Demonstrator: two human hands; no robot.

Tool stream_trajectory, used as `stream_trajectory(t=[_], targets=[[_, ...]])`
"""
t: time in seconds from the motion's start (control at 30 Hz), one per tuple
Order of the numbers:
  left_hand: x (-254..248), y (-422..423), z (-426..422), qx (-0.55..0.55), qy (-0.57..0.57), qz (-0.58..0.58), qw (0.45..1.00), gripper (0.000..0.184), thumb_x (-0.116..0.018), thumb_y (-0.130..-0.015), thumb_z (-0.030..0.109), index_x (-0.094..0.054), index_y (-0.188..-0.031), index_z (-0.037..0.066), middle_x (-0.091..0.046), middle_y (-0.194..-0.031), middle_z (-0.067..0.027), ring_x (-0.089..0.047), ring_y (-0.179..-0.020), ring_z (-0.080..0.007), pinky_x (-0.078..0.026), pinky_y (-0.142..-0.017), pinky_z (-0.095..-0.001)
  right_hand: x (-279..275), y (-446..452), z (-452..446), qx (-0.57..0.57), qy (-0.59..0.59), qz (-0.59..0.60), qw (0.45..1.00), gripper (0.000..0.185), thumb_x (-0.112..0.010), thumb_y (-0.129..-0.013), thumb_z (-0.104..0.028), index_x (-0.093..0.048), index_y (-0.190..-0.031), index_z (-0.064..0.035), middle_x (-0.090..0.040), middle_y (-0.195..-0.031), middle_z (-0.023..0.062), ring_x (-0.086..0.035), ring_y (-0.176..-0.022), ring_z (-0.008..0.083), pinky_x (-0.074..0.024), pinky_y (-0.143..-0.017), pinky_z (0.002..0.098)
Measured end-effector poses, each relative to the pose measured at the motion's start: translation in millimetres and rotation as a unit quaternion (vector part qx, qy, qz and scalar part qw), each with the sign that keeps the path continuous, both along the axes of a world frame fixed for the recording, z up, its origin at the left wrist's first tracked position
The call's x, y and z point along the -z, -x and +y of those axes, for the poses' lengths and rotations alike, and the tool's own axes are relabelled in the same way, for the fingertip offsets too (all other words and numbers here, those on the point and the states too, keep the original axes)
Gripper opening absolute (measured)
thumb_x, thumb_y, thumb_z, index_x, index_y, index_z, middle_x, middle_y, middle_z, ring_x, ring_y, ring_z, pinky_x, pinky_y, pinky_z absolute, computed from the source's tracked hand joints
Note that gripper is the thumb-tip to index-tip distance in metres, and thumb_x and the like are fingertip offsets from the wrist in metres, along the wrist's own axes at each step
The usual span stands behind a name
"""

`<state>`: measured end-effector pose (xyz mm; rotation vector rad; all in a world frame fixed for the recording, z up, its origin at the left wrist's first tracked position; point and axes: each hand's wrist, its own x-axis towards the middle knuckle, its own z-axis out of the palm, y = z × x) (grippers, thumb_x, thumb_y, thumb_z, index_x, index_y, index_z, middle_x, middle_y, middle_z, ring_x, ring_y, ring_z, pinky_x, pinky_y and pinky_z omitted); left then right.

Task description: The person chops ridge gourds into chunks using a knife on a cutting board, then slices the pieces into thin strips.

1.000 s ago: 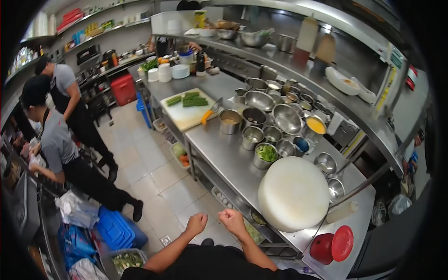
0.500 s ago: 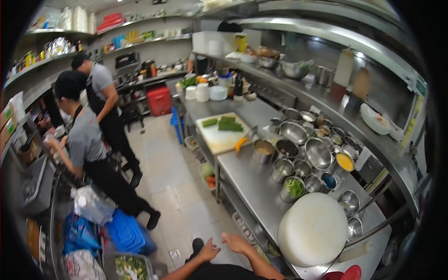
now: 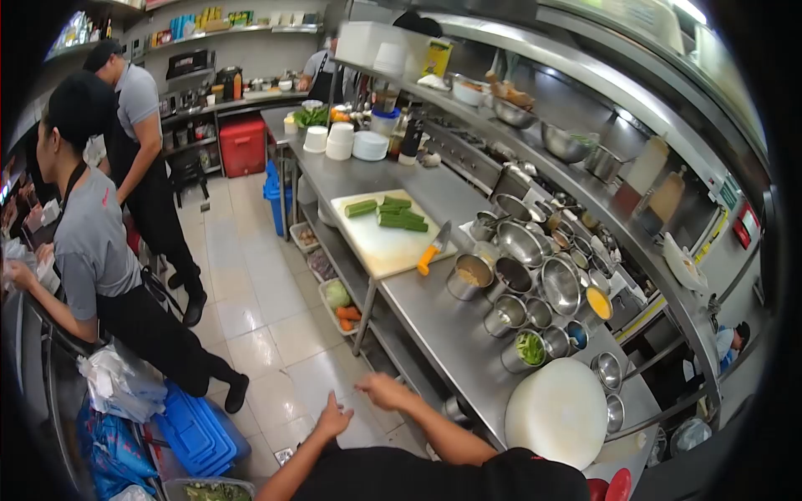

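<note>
My left hand (image 3: 334, 417) is in the air over the tiled floor with a finger stretched out and nothing in it. To its right and a little higher, my right hand (image 3: 384, 391) also holds nothing; its fingers are loosely bent and partly apart. Neither hand touches anything. The steel worktable (image 3: 418, 313) is beside my right arm. On it lies a white cutting board (image 3: 365, 248) with cut lengths of green vegetable (image 3: 401, 219). A knife with an orange handle (image 3: 429, 255) rests at the board's right edge.
Several metal pots (image 3: 469, 278) and bowls crowd the table. A round white block (image 3: 557, 415) stands at the near end. Two people in grey shirts (image 3: 79, 217) work at the left. A blue lidded bin (image 3: 194, 427) and bags (image 3: 121, 382) sit by the aisle (image 3: 251, 334).
My view has shifted, with the two people now farther left. Both hands appear higher and farther left, still empty. My right hand's fingers look more bent.
</note>
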<state>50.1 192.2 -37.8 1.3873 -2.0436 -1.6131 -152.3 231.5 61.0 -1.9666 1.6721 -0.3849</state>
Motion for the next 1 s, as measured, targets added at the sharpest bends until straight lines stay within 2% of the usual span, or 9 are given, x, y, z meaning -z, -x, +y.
stream_trajectory(t=[0.23,0.3,0.43,0.57,0.8,0.9,0.93,0.97,1.0], targets=[[-32.1,-48.6,-78.5,0.029,0.026,-0.042,0.998,0.1,-0.071,-0.088,0.037,-0.009,-0.154,-0.007,-0.056,-0.131,-0.0347,-0.061,-0.117,-0.045,-0.049,-0.1,-0.0439,-88.2,9.9,-102.8,-0.044,-0.011,-0.002,0.999,0.04,-0.064,-0.095,-0.03,-0.064,-0.121,0.0007,-0.061,-0.127,0.0219,-0.056,-0.122,0.0385,-0.0443,-0.105,0.0434],[-28.1,-57.9,-91.9,0.029,0.128,-0.039,0.991,0.104,-0.071,-0.087,0.042,-0.008,-0.153,-0.009,-0.051,-0.135,-0.0378,-0.055,-0.124,-0.0479,-0.045,-0.105,-0.0446,-130.3,30.0,-136.9,-0.061,0.02,0.014,0.998,0.039,-0.065,-0.094,-0.028,-0.064,-0.12,0.0013,-0.062,-0.125,0.0219,-0.057,-0.12,0.0381,-0.0452,-0.103,0.0438],[-22.5,-74.5,-127.0,0.008,0.07,-0.016,0.997,0.109,-0.071,-0.086,0.045,-0.006,-0.153,-0.011,-0.047,-0.137,-0.0407,-0.051,-0.128,-0.048,-0.043,-0.107,-0.0445,-211.0,83.8,-198.8,0.013,0.262,0.044,0.964,0.022,-0.065,-0.092,-0.019,-0.067,-0.1,0.0017,-0.067,-0.102,0.0201,-0.062,-0.102,0.0384,-0.0489,-0.092,0.045],[-17.0,-76.8,-164.8,0.029,-0.033,-0.099,0.994,0.109,-0.071,-0.086,0.046,-0.006,-0.153,-0.01,-0.052,-0.135,-0.0381,-0.055,-0.127,-0.0449,-0.045,-0.105,-0.0432,-280.0,161.2,-268.0,0.125,0.341,0.138,0.922,0.025,-0.067,-0.091,-0.016,-0.069,-0.11,0.0001,-0.066,-0.111,0.0203,-0.063,-0.105,0.0374,-0.0513,-0.092,0.0425],[50.7,-71.9,-245.5,0.043,0.008,-0.07,0.997,0.092,-0.073,-0.078,0.021,-0.023,-0.151,-0.006,-0.058,-0.128,-0.035,-0.061,-0.118,-0.043,-0.049,-0.101,-0.0427,-382.4,209.8,-345.0,0.189,0.485,0.106,0.847,0.025,-0.066,-0.09,-0.015,-0.068,-0.109,0.0012,-0.064,-0.114,0.0199,-0.063,-0.105,0.0376,-0.0508,-0.091,0.043],[81.5,-66.4,-276.6,0.013,0.007,-0.157,0.987,0.065,-0.064,-0.091,0.018,-0.04,-0.148,0.0,-0.057,-0.134,-0.0297,-0.058,-0.124,-0.0382,-0.046,-0.104,-0.0415,-417.9,252.9,-409.1,0.213,0.548,0.153,0.795,0.023,-0.065,-0.089,-0.014,-0.068,-0.105,0.0026,-0.064,-0.109,0.0206,-0.062,-0.102,0.038,-0.0506,-0.09,0.0445],[91.8,-65.6,-289.5,0.049,0.099,-0.158,0.981,0.057,-0.063,-0.094,0.024,-0.047,-0.143,-0.001,-0.062,-0.126,-0.0299,-0.064,-0.112,-0.0398,-0.051,-0.096,-0.0421,-431.0,272.3,-434.1,0.22,0.573,0.196,0.765,0.021,-0.065,-0.089,-0.013,-0.068,-0.102,0.0035,-0.064,-0.106,0.0212,-0.062,-0.1,0.038,-0.0504,-0.089,0.0456],[85.3,-60.9,-320.5,0.061,-0.002,-0.197,0.978,0.086,-0.073,-0.076,0.016,-0.031,-0.148,-0.008,-0.061,-0.127,-0.0311,-0.062,-0.118,-0.0404,-0.051,-0.098,-0.0433,-450.8,287.4,-456.3,0.263,0.55,0.248,0.753,0.019,-0.064,-0.087,-0.013,-0.068,-0.097,0.0034,-0.063,-0.102,0.0235,-0.061,-0.096,0.0393,-0.0502,-0.086,0.0474],[46.4,-40.9,-325.3,0.043,-0.023,-0.16,0.986,0.075,-0.071,-0.076,0.016,-0.043,-0.141,-0.008,-0.062,-0.127,-0.0291,-0.061,-0.119,-0.0394,-0.05,-0.1,-0.0433,-463.8,310.1,-486.9,0.326,0.538,0.269,0.729,0.023,-0.066,-0.084,-0.013,-0.071,-0.103,0.0002,-0.065,-0.105,0.0245,-0.061,-0.1,0.0409,-0.0497,-0.091,0.0462]])
